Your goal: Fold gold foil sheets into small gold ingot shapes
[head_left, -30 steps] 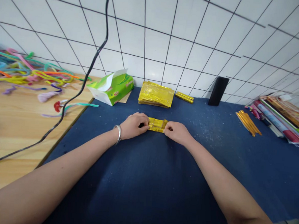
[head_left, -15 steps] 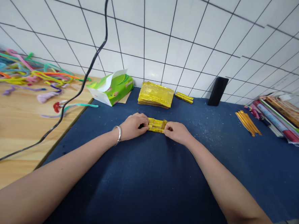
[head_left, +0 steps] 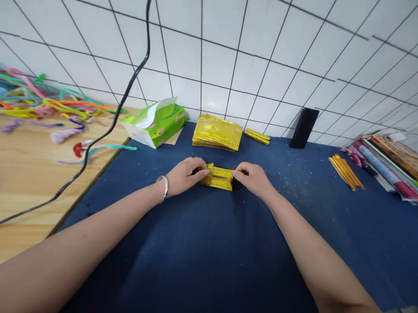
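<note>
A small folded piece of gold foil paper (head_left: 219,177) lies on the dark blue cloth (head_left: 224,252) in front of me. My left hand (head_left: 184,175), with a silver bangle on its wrist, pinches the paper's left end. My right hand (head_left: 250,178) pinches its right end with closed fingers. The paper's near edge faces me and the left end is tipped up a little.
A stack of gold foil sheets (head_left: 217,132) and folded gold strips (head_left: 257,136) lie behind. A green tissue pack (head_left: 156,121), a black phone (head_left: 304,128), more gold strips (head_left: 346,171), books (head_left: 396,165), pipe cleaners (head_left: 38,101) and a hanging black cable (head_left: 100,135) surround the cloth.
Both hands have shifted slightly away from me, and the gold paper has been turned or folded so it shows a taller face than before.
</note>
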Available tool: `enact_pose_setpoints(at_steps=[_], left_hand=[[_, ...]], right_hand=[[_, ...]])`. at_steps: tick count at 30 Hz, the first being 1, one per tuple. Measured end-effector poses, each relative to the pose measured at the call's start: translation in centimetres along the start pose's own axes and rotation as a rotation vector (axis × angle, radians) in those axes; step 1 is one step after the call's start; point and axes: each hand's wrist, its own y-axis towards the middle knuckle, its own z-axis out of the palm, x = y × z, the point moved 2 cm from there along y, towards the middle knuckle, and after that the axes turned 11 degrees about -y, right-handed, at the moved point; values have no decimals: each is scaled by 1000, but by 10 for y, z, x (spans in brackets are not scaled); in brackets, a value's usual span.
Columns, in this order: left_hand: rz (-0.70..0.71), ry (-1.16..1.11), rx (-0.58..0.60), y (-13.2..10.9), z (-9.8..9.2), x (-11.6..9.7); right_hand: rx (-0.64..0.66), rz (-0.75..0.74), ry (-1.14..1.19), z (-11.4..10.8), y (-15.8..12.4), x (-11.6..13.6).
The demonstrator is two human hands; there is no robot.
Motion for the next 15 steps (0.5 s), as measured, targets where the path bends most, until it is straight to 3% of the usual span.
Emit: enact_pose_setpoints(at_steps=[4,9,15], left_hand=[[26,-20,-73,-1,-2,-7],[138,124,-80,-3,-1,-12],[114,99,-69,-2,-2,8]], right_hand=[[-130,-55,54,2,2,-4],[-6,-247,50,5,2,-5],[59,-438,-94,5,7,-17]])
